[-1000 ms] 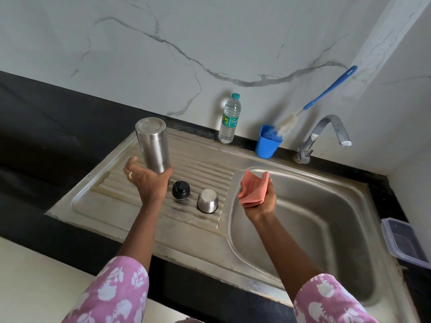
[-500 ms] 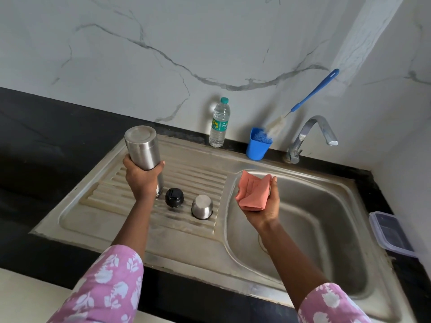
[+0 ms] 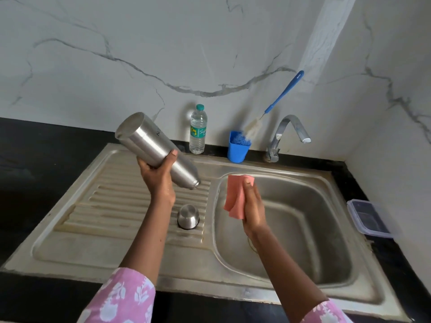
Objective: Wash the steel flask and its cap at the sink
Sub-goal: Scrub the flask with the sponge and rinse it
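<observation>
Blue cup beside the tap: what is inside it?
A bottle brush stands in the blue cup, bristles down, blue handle slanting up to the right. Anything below the bristles is hidden.

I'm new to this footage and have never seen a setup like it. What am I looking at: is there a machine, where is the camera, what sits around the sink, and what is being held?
There is no machine here. These are a person's two bare arms, filmed by one wide-angle camera worn on their head, looking forward and down.

The left hand grips a steel flask, tilted with its mouth pointing down toward the draining board. The right hand holds a folded pink cloth over the left edge of the sink basin.

A small steel cap sits on the draining board. Against the wall stand a water bottle, a blue cup with a bottle brush in it, and the tap. A clear plastic container sits on the counter to the right.
</observation>
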